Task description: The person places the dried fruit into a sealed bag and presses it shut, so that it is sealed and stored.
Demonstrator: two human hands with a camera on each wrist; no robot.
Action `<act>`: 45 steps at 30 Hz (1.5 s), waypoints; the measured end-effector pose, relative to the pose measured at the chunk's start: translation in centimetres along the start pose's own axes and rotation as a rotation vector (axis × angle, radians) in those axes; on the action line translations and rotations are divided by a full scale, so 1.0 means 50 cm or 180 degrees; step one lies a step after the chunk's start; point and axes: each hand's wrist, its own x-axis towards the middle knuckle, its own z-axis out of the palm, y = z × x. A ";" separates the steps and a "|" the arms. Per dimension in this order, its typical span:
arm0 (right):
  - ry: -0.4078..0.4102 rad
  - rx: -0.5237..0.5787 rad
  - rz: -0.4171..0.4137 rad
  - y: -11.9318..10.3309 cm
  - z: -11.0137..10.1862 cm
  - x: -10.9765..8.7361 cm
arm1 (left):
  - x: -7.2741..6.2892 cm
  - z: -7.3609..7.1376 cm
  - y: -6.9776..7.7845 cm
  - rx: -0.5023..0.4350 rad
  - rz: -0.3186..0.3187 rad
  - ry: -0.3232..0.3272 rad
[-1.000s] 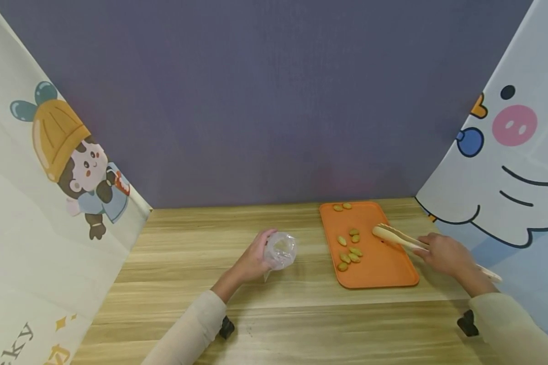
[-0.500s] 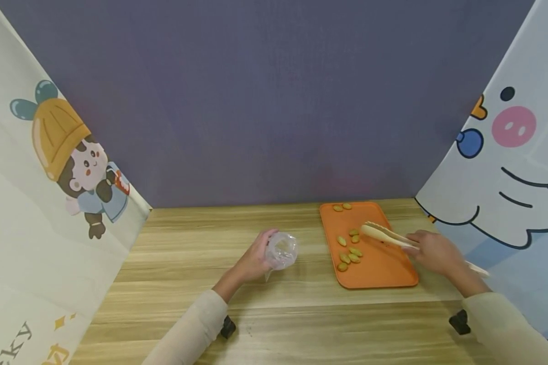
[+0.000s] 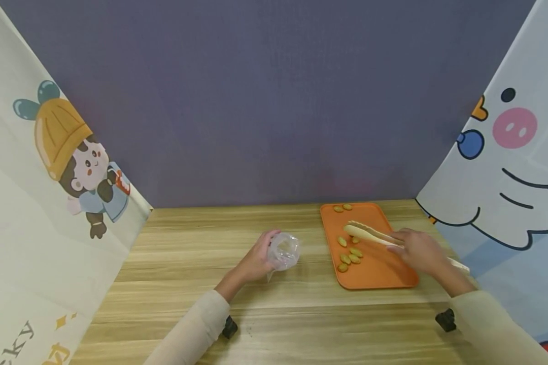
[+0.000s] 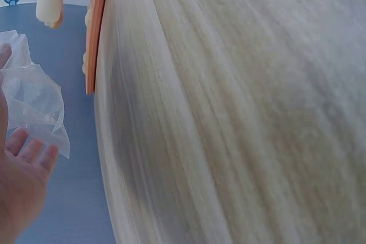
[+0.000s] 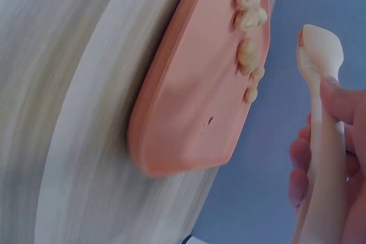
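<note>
My left hand (image 3: 257, 258) holds a clear plastic bag (image 3: 284, 251) upright over the table, its round mouth spread open. In the left wrist view the creased bag (image 4: 37, 95) stands above several fingertips. With my right hand (image 3: 420, 249) I grip cream-coloured tongs (image 3: 370, 237), which reach left above the orange tray (image 3: 383, 268). The tongs' ends (image 5: 321, 50) lie close together; a brownish bit shows at their tip, and I cannot tell whether it is a held piece. Several small oval yellow-brown pieces (image 3: 354, 258) lie along the tray's left half.
The tray rests on the right part of a wood-grain table (image 3: 196, 233), with a low raised rim. A dark blue-grey panel (image 3: 274, 101) rises behind it. Printed cartoon sheets (image 3: 498, 203) border both sides. A small dark speck (image 5: 210, 120) marks the tray's surface.
My right hand has moved left with the tongs, whose tips travel from the tray's right side to above the pieces on its left. My left hand and the bag stay nearly still.
</note>
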 end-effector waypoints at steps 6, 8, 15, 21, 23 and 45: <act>0.0002 0.0085 -0.0036 -0.028 0.008 0.014 | -0.001 0.003 0.003 -0.0032 -0.0006 -0.0011; -0.0009 0.0127 -0.0050 -0.039 0.010 0.019 | -0.002 0.004 0.004 -0.0076 -0.0023 -0.0016; 0.0024 0.0289 -0.0135 -0.080 0.004 0.032 | -0.001 0.009 0.002 -0.0129 -0.0029 -0.0009; 0.0054 0.0415 -0.0199 -0.109 -0.008 0.038 | 0.000 0.010 0.004 -0.0080 0.0026 0.0012; 0.0097 0.0444 -0.0241 -0.118 -0.013 0.040 | 0.001 0.010 0.004 -0.0070 0.0045 0.0026; 0.0165 0.0534 -0.0585 -0.202 -0.041 0.053 | 0.005 0.015 0.007 -0.0083 0.0185 0.0002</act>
